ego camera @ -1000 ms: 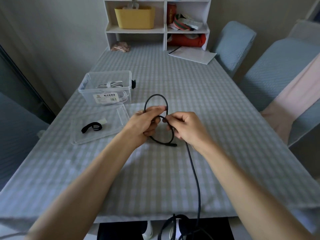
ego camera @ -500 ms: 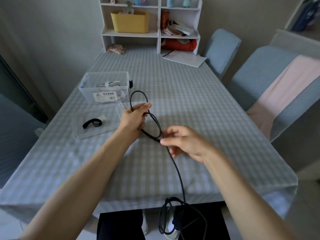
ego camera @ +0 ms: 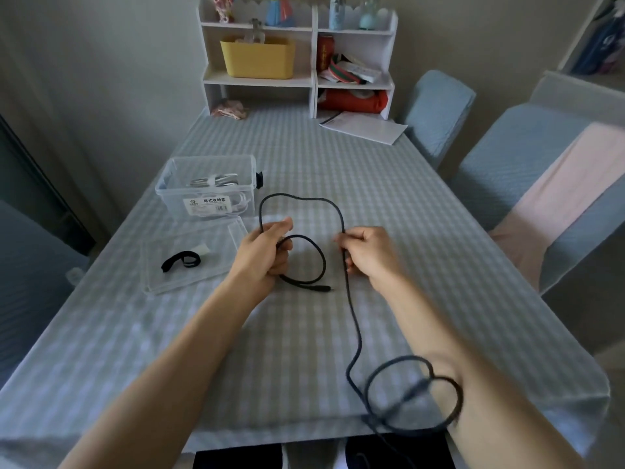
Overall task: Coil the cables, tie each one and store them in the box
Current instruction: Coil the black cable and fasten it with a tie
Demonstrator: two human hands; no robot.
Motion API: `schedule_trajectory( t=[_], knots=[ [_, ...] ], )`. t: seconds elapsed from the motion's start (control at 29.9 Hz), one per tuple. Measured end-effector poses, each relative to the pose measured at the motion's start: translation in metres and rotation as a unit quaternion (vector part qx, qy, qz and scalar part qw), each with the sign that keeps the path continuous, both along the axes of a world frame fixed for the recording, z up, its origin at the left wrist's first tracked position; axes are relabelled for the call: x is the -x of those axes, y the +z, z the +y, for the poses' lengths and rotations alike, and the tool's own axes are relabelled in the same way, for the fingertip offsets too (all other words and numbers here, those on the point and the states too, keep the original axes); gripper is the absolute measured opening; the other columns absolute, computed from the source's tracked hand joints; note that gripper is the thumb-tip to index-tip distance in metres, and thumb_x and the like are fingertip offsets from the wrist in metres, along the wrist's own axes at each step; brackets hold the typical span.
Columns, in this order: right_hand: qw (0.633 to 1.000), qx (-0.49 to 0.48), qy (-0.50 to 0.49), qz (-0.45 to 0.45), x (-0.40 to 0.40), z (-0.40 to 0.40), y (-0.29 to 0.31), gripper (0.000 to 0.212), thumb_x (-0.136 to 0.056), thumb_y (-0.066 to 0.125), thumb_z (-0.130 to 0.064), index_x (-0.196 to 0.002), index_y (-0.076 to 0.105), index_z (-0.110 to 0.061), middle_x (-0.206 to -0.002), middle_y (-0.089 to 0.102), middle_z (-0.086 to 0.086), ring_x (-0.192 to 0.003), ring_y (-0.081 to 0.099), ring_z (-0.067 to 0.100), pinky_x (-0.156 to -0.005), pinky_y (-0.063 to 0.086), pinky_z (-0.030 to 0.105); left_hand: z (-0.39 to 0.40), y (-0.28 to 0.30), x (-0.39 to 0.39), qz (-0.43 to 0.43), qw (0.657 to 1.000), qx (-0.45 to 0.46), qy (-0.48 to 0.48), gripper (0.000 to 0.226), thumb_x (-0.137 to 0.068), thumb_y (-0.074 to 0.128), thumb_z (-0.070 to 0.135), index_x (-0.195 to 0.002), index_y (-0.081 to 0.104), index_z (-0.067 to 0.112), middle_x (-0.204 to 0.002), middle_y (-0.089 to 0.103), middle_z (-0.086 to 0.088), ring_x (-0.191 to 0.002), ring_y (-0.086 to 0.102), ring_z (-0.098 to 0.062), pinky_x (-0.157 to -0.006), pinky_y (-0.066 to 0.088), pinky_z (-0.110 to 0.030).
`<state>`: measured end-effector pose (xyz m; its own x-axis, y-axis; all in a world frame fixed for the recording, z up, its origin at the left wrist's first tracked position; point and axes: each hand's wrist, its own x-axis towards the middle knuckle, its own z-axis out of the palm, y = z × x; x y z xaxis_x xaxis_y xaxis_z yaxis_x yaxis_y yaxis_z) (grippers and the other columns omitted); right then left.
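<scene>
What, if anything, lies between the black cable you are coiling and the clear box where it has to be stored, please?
Nothing visible blocks the way. The black cable is held by the left hand and right hand; the clear box stands open just beyond the left hand, its lid lying beside it with a black strap on it.

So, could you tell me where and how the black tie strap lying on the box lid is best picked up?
Probably pinch the black tie strap from above at its raised folded loop, the end toward the table's left edge. It lies flat on the clear lid, whose low rim hinders a sideways approach.

Black cable (ego camera: 341, 218), partly looped
</scene>
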<state>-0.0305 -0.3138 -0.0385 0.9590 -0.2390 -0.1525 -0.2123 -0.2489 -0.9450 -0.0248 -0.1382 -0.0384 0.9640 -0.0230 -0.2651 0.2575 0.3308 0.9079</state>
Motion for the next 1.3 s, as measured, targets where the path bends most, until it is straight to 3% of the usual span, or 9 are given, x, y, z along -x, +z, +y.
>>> schedule_trajectory(
  t=[0.2, 0.37, 0.67, 0.77, 0.97, 1.07, 1.14, 1.24, 1.3],
  knots=[
    [0.991, 0.125, 0.037, -0.02, -0.012, -0.006, -0.007, 0.003, -0.086, 0.074, -0.023, -0.086, 0.072, -0.022, -0.067, 0.067, -0.006, -0.052, 0.057, 0.004, -0.053, 0.044, 0.019, 0.004, -0.002, -0.003, -0.006, 0.999, 0.032, 0.001, 0.023, -0.088, 0.059, -0.002, -0.109, 0.061, 0.008, -0.062, 0.051, 0.003, -0.04, 0.031, -0.007, -0.038, 0.025, -0.019],
    [0.983, 0.163, 0.043, -0.079, -0.003, -0.011, -0.01, 0.002, -0.086, 0.072, -0.022, -0.088, 0.071, -0.024, -0.078, 0.068, -0.012, -0.071, 0.061, -0.005, -0.058, 0.04, 0.004, 0.004, -0.002, -0.004, -0.016, 0.998, -0.054, 0.017, 0.03, -0.086, 0.059, -0.005, -0.113, 0.06, 0.008, -0.07, 0.051, -0.003, -0.045, 0.034, -0.01, -0.042, 0.027, -0.022],
    [0.986, 0.12, 0.06, -0.102, 0.03, -0.008, 0.003, 0.024, -0.096, 0.061, -0.018, -0.076, 0.063, -0.005, -0.056, 0.065, -0.003, -0.041, 0.059, 0.011, -0.043, 0.046, 0.025, 0.005, 0.0, 0.001, -0.04, 0.994, -0.099, 0.017, 0.004, -0.093, 0.062, 0.01, -0.092, 0.065, 0.012, -0.069, 0.056, -0.002, -0.044, 0.034, -0.01, -0.04, 0.027, -0.021],
    [0.984, 0.117, 0.025, -0.128, 0.039, -0.007, 0.011, 0.028, -0.097, 0.059, -0.021, -0.074, 0.062, -0.005, -0.059, 0.066, -0.004, -0.043, 0.061, 0.011, -0.047, 0.05, 0.028, 0.003, -0.001, 0.004, -0.055, 0.994, -0.09, 0.01, 0.003, -0.093, 0.063, 0.011, -0.09, 0.064, 0.012, -0.069, 0.056, -0.003, -0.044, 0.036, -0.011, -0.041, 0.028, -0.022],
    [0.983, 0.154, 0.099, -0.011, 0.048, -0.003, 0.012, 0.02, -0.093, 0.061, -0.02, -0.075, 0.066, -0.011, -0.066, 0.071, -0.002, -0.054, 0.068, 0.014, -0.053, 0.056, 0.027, 0.002, -0.001, 0.008, -0.055, 0.995, -0.083, 0.027, 0.018, -0.091, 0.062, 0.007, -0.108, 0.058, 0.01, -0.07, 0.056, -0.004, -0.043, 0.037, -0.011, -0.041, 0.029, -0.021],
    [0.962, 0.252, 0.101, 0.013, 0.041, -0.001, 0.013, 0.011, -0.082, 0.062, -0.018, -0.086, 0.07, -0.011, -0.078, 0.073, 0.003, -0.069, 0.071, 0.02, -0.066, 0.061, 0.035, 0.003, 0.002, 0.008, -0.047, 0.996, -0.07, 0.018, 0.017, -0.092, 0.057, 0.003, -0.108, 0.057, 0.01, -0.068, 0.057, -0.005, -0.041, 0.033, -0.01, -0.039, 0.024, -0.021],
    [0.943, 0.315, 0.109, 0.015, 0.039, 0.003, 0.014, 0.024, -0.081, 0.063, -0.018, -0.104, 0.068, -0.017, -0.098, 0.071, 0.002, -0.086, 0.068, 0.02, -0.072, 0.057, 0.031, 0.003, 0.003, 0.01, -0.033, 0.999, -0.038, 0.011, 0.016, -0.093, 0.054, 0.001, -0.104, 0.059, 0.01, -0.066, 0.056, -0.006, -0.04, 0.029, -0.009, -0.038, 0.02, -0.021],
    [0.94, 0.307, 0.144, -0.035, 0.028, 0.012, 0.014, 0.053, -0.084, 0.063, -0.019, -0.136, 0.051, -0.019, -0.127, 0.059, -0.003, -0.111, 0.059, 0.017, -0.083, 0.045, 0.025, 0.007, 0.01, 0.007, -0.022, 1.0, 0.002, -0.011, 0.015, -0.093, 0.051, 0.004, -0.102, 0.062, 0.009, -0.063, 0.053, -0.004, -0.038, 0.022, -0.008, -0.038, 0.013, -0.021],
    [0.944, 0.269, 0.169, -0.088, 0.02, 0.018, 0.014, 0.054, -0.089, 0.059, -0.016, -0.141, 0.046, -0.017, -0.136, 0.052, -0.002, -0.116, 0.054, 0.014, -0.088, 0.04, 0.022, 0.01, 0.013, 0.008, -0.022, 0.999, 0.006, -0.034, 0.015, -0.094, 0.05, 0.006, -0.098, 0.064, 0.01, -0.06, 0.052, -0.003, -0.036, 0.019, -0.008, -0.038, 0.012, -0.021]
  ],
)
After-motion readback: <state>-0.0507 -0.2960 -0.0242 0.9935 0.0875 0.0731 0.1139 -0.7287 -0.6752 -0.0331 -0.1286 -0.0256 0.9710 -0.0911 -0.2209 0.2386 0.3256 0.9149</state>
